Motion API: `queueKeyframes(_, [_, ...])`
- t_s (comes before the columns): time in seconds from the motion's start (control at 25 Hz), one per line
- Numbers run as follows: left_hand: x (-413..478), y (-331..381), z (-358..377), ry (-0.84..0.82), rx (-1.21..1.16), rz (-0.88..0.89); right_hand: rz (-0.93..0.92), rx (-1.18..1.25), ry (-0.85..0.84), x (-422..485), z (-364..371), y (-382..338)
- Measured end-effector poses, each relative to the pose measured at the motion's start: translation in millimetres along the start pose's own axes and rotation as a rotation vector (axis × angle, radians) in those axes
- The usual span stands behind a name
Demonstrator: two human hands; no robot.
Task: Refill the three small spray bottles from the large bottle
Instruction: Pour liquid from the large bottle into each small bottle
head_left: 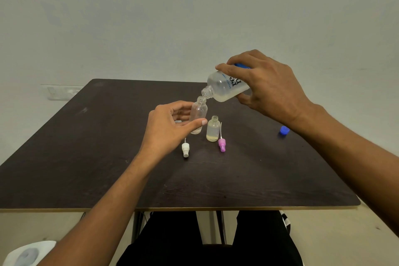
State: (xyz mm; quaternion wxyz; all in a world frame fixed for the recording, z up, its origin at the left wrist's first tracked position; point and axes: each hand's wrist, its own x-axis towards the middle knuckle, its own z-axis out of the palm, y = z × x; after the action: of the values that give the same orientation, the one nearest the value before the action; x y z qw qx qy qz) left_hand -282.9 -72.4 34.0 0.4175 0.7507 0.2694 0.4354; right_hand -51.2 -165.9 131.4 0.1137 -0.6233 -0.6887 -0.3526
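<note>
Plastic lg bottle [226,87], tilted, uncapped

Small clear plastic bottles, open-necked: two are showing. These are the standing bottle [213,129], serving as landmark, and the held bottle [199,112] just left of it.
Large translucent plastic bottle with blue print [226,87]: one, tilting above and right of the standing bottle.
Loose spray tops with dip tubes: two are lying by it, a white spray top [185,149] near-left and a pink spray top [222,144] just right.
Round blue screw cap [284,130]: one, sitting well right.
Hands: two are working, the left hand [168,128] and the right hand [269,88].
Dark wooden table [86,157]: one, carrying the standing bottle.
</note>
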Motion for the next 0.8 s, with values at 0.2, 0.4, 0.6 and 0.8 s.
queueKeyframes(0.2, [-0.5,0.5,0.4,0.003,-0.002,0.000,-0.005,-0.007,-0.002,0.1,-2.0,0.0])
queueKeyframes(0.4, [-0.6,-0.4,0.4,0.007,0.011,-0.006,-0.007,-0.013,0.004,0.5,-4.0,-2.4])
queueKeyframes(0.6, [-0.2,-1.2,0.1,0.014,0.015,-0.009,-0.008,-0.012,-0.002,1.1,-5.2,-2.2])
queueKeyframes(0.8, [-0.2,-1.7,0.0,0.014,0.015,-0.014,-0.006,-0.011,0.001,1.8,-5.5,-2.6])
